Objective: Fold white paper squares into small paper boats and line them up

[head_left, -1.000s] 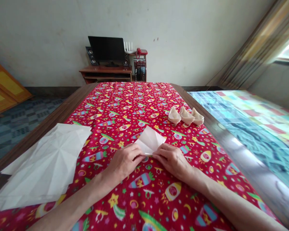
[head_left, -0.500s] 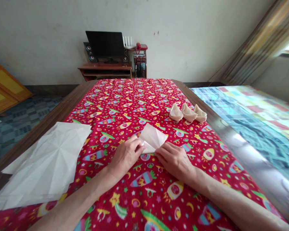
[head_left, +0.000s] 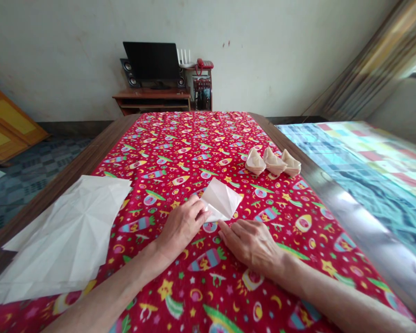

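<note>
A white sheet of paper (head_left: 222, 196), folded small and creased, lies on the red patterned cloth in front of me. My left hand (head_left: 185, 219) is closed on its left side, thumb and fingers pinching the edge. Just off the paper's near right corner rests my right hand (head_left: 251, 243). It holds nothing; its thumb side points at the paper's near edge and the other fingers lie loosely bent on the cloth. Three folded paper pieces (head_left: 275, 162), shaped like little boats, stand in a row farther right.
A stack of creased paper sheets (head_left: 72, 236) lies on the left of the cloth (head_left: 180, 143). Beyond the table's far end are a monitor (head_left: 151, 61) on a desk and a red telephone (head_left: 204, 64). A bed (head_left: 350, 185) stands at the right.
My right hand has let go of the paper's right side and drawn back slightly toward me, uncovering that corner. My left hand keeps its hold.
</note>
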Demonstrator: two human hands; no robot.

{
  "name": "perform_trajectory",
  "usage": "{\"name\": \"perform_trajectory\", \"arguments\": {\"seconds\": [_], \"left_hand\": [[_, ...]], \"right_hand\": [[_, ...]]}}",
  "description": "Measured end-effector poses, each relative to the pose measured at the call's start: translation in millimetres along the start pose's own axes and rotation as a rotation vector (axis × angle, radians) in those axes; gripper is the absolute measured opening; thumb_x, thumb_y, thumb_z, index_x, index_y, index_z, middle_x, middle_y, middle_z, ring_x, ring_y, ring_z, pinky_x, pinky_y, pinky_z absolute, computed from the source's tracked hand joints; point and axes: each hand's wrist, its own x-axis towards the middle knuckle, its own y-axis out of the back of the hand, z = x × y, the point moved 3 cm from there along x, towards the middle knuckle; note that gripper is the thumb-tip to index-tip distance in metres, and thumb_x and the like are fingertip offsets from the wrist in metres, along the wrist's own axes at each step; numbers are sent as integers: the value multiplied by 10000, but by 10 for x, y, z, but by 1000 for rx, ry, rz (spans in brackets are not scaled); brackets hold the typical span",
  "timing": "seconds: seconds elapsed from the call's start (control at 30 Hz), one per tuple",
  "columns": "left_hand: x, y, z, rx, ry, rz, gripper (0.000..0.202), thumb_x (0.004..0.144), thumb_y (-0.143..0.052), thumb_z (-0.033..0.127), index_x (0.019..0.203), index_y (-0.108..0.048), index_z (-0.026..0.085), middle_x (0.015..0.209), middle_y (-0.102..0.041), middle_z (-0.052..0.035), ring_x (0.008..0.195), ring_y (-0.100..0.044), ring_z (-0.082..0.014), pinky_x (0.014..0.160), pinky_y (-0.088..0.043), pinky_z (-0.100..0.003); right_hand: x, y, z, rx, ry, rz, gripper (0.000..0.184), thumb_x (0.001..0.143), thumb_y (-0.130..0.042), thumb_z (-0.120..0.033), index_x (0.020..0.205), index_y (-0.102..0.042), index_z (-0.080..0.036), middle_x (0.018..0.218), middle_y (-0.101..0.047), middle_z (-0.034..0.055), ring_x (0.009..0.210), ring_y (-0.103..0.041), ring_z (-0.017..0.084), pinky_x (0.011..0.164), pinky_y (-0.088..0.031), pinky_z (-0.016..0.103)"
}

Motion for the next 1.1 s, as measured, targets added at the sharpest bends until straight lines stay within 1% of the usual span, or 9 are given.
{"name": "perform_trajectory", "arguments": {"seconds": [0.23, 0.4, 0.5, 0.67, 0.9, 1.0, 1.1], "left_hand": [[-9, -9, -10, -13, 6, -4, 187, 908, -511, 253, 734, -493, 188, 777, -494, 25, 663, -533, -114, 600, -379, -233], [-11, -10, -12, -7, -4, -2, 195, 906, -514, 241, 722, -483, 186, 780, -493, 26, 662, -528, -113, 598, -373, -234], [-10, -11, -4, 0, -6, -2, 187, 908, -513, 242, 730, -489, 186, 785, -497, 26, 656, -528, -111, 587, -367, -233], [-10, -8, 12, 31, -13, -2, 190, 916, -499, 247, 736, -493, 186, 786, -496, 26, 652, -530, -110, 580, -365, -234], [-10, -31, 3, 98, -38, 19, 198, 918, -495, 257, 732, -492, 187, 760, -492, 29, 615, -523, -107, 549, -345, -240], [-14, -44, -8, 128, -42, 32, 198, 917, -497, 267, 735, -498, 189, 763, -501, 27, 610, -527, -111, 530, -331, -246], [-13, -52, -9, 143, -47, 44, 196, 914, -502, 269, 735, -500, 188, 766, -509, 23, 618, -533, -113, 526, -328, -247]], "right_hand": [[15, 24, -1, 16, 0, 23, 186, 909, -497, -156, 1073, -557, -93, 616, -554, -28, 531, -500, 113, 440, -316, 280], [11, 25, 1, 21, -2, 44, 224, 909, -488, -142, 1114, -540, -67, 612, -558, -23, 536, -509, 114, 453, -317, 275], [3, 10, -1, 30, -11, 28, 236, 915, -477, -144, 1126, -539, -60, 611, -564, -21, 529, -513, 114, 456, -314, 276], [5, -3, 1, 40, -58, -6, 188, 920, -473, -163, 1061, -578, -96, 608, -578, -22, 523, -528, 117, 462, -298, 280], [7, -11, 13, 23, -107, -11, 196, 923, -471, -182, 1068, -580, -108, 620, -600, -25, 530, -547, 120, 466, -275, 285], [9, -15, 15, 40, -124, -34, 177, 925, -465, -189, 1033, -588, -122, 625, -604, -25, 530, -550, 120, 462, -263, 286], [12, -26, 17, 53, -130, -59, 186, 927, -459, -192, 1044, -585, -124, 645, -613, -22, 542, -559, 125, 464, -264, 287]]}}
